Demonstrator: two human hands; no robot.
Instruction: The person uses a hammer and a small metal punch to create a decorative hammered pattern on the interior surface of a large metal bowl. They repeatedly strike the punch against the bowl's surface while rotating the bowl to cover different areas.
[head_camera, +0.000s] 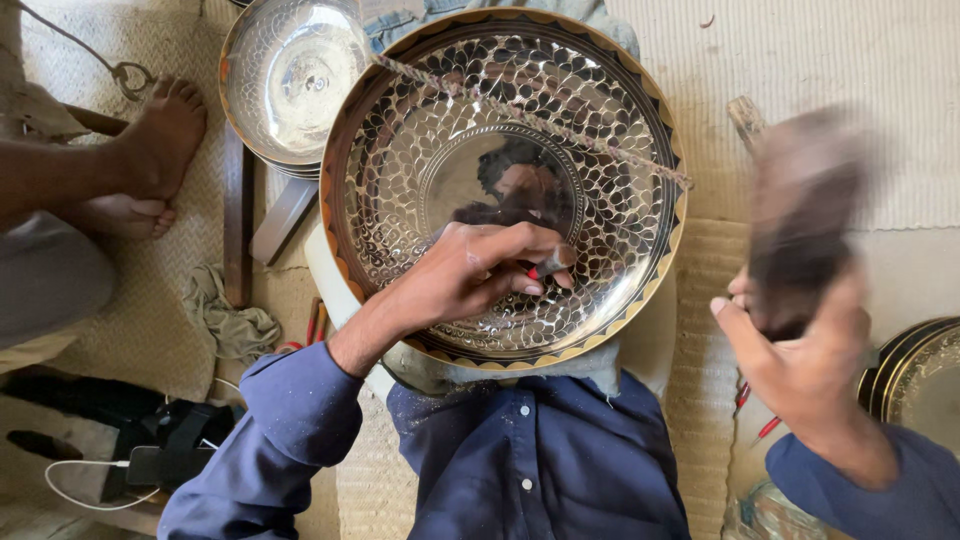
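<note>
Here, in the head view, the large engraved metal plate (505, 185) fills the centre and upper middle of the frame, propped against your lap with its patterned, mirror-bright face turned up to you. Your left hand (480, 270) lies on the lower part of that face, just below its plain round centre. Its fingers are curled and pressed together, pinching a small punch (548, 265) with a red mark between thumb and fingertips, the tip set against the metal. The left forearm comes up from the lower left of the frame in a blue sleeve (290, 430), wrist bent toward the plate.

Your right hand (795, 345) is at the right of the frame, off the plate's rim and well apart from the left hand. It is closed around the handle of a hammer (805, 210), which is raised above the hand and blurred, so its head cannot be made out clearly. The right wrist is cocked upward.

A twisted cord (530, 120) runs slantwise across the plate's upper half. At upper left a second, smaller metal plate (290, 75) lies partly under the big one, and another person's bare foot (150, 140) rests on the woven mat (160, 300) at the left edge.
</note>
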